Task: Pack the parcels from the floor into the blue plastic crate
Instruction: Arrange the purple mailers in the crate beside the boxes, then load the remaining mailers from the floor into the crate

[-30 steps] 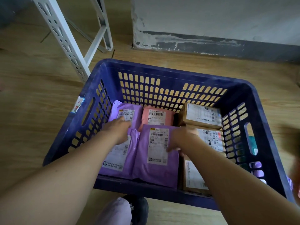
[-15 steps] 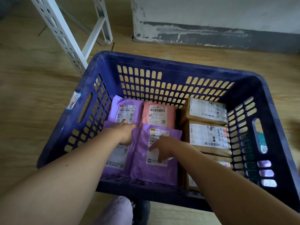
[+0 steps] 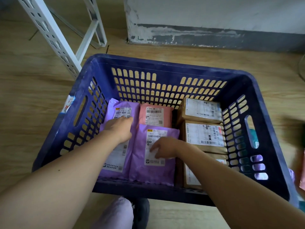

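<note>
- A person bends over a blue plastic crate [image 3: 165, 62] standing on the wood-grain floor [image 3: 24, 96], both bare arms reaching down inside it
- The left hand [image 3: 119, 128] lies palm down with fingers straight and close together, pressing where the far purple mailer [image 3: 123, 109] meets the near purple mailer [image 3: 115, 162] along the crate's left wall
- The right hand [image 3: 165, 147] rests with fingers loosely spread, fingertips touching the white label of the middle purple mailer [image 3: 153, 172]; it pinches nothing
- A pink mailer [image 3: 153, 114] lies flat, label up, just beyond the middle purple mailer and touching it
- Three cardboard boxes fill the crate's right side in a row, labels up: the far box [image 3: 201, 109], the middle box [image 3: 204, 136] and the near box [image 3: 191, 177], this last partly hidden by the right forearm
- Purple packaging [image 3: 257, 166] shows through the slots of the right wall, outside the crate, too blurred to read
- A white perforated shelf frame [image 3: 54, 35] stands on the floor beyond the crate's far left corner
- A dark shoe [image 3: 140, 212] sits just beside the near rim
</note>
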{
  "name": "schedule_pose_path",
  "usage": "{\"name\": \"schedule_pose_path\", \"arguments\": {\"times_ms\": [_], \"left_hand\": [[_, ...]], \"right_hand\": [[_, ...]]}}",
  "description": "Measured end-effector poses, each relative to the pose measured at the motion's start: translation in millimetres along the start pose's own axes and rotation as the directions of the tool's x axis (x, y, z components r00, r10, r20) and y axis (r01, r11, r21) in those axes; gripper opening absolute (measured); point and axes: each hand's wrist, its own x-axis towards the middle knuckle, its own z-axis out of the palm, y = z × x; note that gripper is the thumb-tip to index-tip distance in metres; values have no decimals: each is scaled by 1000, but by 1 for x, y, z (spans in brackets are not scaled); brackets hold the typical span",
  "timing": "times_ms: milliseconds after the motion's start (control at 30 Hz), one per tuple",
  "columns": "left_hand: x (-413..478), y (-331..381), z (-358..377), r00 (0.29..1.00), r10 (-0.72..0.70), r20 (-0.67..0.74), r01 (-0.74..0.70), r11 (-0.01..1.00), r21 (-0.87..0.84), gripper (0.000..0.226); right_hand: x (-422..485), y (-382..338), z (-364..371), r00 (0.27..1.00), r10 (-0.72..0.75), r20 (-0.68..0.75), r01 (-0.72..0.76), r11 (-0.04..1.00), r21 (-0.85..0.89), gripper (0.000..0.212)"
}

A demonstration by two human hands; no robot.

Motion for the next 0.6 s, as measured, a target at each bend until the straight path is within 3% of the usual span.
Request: {"name": "schedule_pose_path", "arguments": {"times_ms": [100,167,600], "left_hand": [[-4,12,-9,984,82,-159,-85,996,-10,32],[-8,26,-16,975,114,-188,-122,992,-33,30],[-49,128,-49,841,319,-438,-428,886,-176,15]], "right_hand": [[-20,12,-15,972,62,-228,-22,985,172,35],[-38,20,-22,945,89,-314,1,961,277,32],[-152,76,-21,700,256,-667,76,902,426,23]]}}
